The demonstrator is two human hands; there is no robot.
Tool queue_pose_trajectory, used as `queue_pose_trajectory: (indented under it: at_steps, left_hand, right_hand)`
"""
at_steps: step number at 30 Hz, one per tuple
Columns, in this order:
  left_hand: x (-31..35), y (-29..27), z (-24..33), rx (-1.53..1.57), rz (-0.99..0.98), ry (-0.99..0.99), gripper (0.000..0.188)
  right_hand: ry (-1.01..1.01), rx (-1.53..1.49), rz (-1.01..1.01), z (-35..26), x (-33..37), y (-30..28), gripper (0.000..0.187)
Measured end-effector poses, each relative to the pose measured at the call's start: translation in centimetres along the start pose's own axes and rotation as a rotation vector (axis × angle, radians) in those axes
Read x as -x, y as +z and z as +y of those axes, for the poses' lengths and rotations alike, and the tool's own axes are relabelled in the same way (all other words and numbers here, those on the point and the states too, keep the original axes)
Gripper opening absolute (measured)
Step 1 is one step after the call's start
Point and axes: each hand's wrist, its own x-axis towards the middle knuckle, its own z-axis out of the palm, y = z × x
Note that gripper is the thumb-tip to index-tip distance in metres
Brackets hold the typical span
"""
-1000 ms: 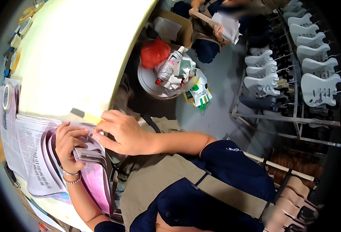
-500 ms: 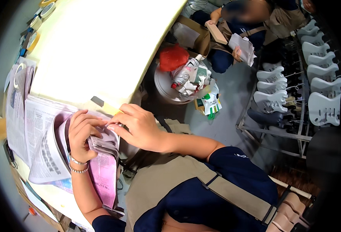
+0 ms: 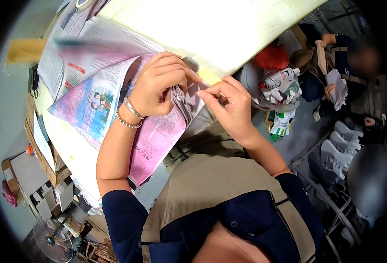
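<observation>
My left hand (image 3: 160, 83), with bracelets at the wrist, is closed over the folded edge of a stack of newspaper (image 3: 158, 136). Pink pages hang down toward me beneath that hand, and a blue-and-pink sheet (image 3: 92, 103) fans out to its left. From the right, my right hand (image 3: 230, 107) pinches the edge of a newspaper sheet between thumb and forefinger. A yellow strip (image 3: 209, 76) lies just beyond my right fingers. Close to my left knuckles is a small dark piece (image 3: 190, 64), partly covered.
The pale table (image 3: 220, 30) stretches away ahead, with more newspapers (image 3: 77, 33) at far left. Past its right edge stands a full waste bin (image 3: 250, 85) with a red bag (image 3: 272, 57). A co-worker (image 3: 347, 57) holds a block and paper. White guitar bodies (image 3: 333, 158) hang on a rack at right.
The view has swung, so the table and hands sit farther right in it. Newspaper sheets at left have lifted and spread, one blurred. Both hands stay at the stack's folded edge.
</observation>
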Motion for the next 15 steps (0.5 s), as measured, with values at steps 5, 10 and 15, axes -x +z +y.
queue_pose_trajectory:
  at_steps: [5, 10, 15]
  left_hand:
    - [-0.2, 0.0, 0.1, -0.018, 0.027, 0.026, 0.038]
    - [-0.8, 0.0, 1.0, -0.007, 0.064, 0.023, 0.022]
    - [-0.2, 0.0, 0.1, -0.048, 0.04, 0.042, 0.051]
  right_hand:
    - [0.094, -0.065, 0.069, -0.6, 0.5, -0.1, 0.014]
    - [0.111, -0.05, 0.03, -0.1, 0.7, 0.0, 0.009]
    - [0.128, -0.13, 0.005, 0.1, 0.5, 0.3, 0.01]
